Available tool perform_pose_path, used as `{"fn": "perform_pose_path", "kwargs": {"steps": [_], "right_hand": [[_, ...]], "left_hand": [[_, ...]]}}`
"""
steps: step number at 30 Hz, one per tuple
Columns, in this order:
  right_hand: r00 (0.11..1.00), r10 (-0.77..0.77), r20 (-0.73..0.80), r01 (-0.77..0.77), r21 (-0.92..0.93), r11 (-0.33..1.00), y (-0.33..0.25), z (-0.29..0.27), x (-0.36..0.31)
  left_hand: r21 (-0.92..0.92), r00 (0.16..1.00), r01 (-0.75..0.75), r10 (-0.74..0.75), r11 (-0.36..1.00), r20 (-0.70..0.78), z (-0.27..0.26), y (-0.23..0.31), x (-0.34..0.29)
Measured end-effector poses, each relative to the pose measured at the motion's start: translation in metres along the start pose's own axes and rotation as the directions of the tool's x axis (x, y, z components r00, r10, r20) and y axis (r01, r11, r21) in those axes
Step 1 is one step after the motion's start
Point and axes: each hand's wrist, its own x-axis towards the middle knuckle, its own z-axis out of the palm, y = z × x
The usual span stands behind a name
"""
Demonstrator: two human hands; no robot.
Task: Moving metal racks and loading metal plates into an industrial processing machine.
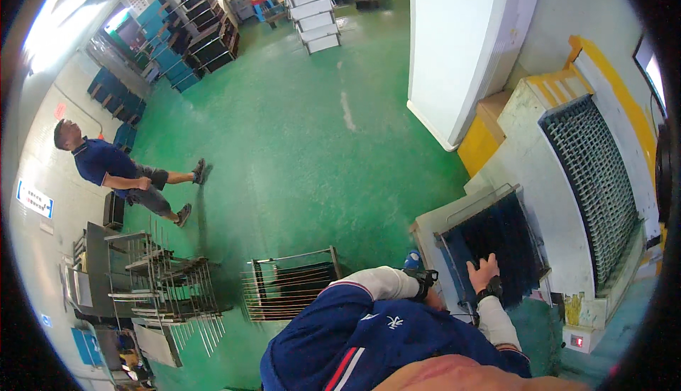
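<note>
The right hand (485,273) rests over the near part of a dark rack (501,229), thumb and forefinger parted; whether its grip closes on anything among the dark, closely set contents, I cannot tell. The left hand (435,299) is by the rack's lower left side, largely hidden by its own wrist and a black watch (425,282), so the state of that grip cannot be told either. A black band (489,289) circles the right wrist, and both forearms wear white sleeves.

The dark rack, edged with thin metal bars, sits tilted in view, directly in front of the person. Just to its right stands a large pale machine (550,199) with a curved, grey mesh belt (592,185). A yellow box (479,146) is beyond the rack, next to a white pillar (457,43).

To the left, a metal-framed rack (305,277) stands on the green floor (284,150); further left are racks with metal rods (159,285). Beyond those, a co-worker (117,168) in a dark blue shirt is near the wall, well apart from the hands.
</note>
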Motion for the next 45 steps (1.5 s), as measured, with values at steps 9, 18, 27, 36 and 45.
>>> {"fn": "perform_pose_path", "kwargs": {"steps": [9,18,27,36,45], "right_hand": [[1.000,0.001,0.008,-0.002,0.005,1.000,0.003,0.000,0.003],[0.995,-0.053,-0.089,0.054,0.015,0.998,0.013,0.008,0.003],[0.998,-0.027,-0.056,0.032,0.087,0.996,0.015,0.000,-0.002],[0.989,-0.064,-0.131,0.075,0.078,0.994,0.016,0.003,-0.008],[0.991,-0.087,-0.103,0.101,0.138,0.985,0.023,0.002,-0.012]], "left_hand": [[-0.004,0.997,0.082,-0.083,0.997,-0.011,-0.007,-0.008,-0.008],[-0.045,0.745,0.647,-0.644,0.761,-0.176,-0.003,-0.014,-0.110],[-0.481,0.332,0.751,-0.888,0.452,-0.317,0.039,-0.004,-0.199],[-0.763,0.100,0.539,-0.926,0.357,-0.363,0.103,0.038,-0.207],[-0.846,-0.045,0.398,-0.914,0.354,-0.404,0.108,0.036,-0.191]]}}
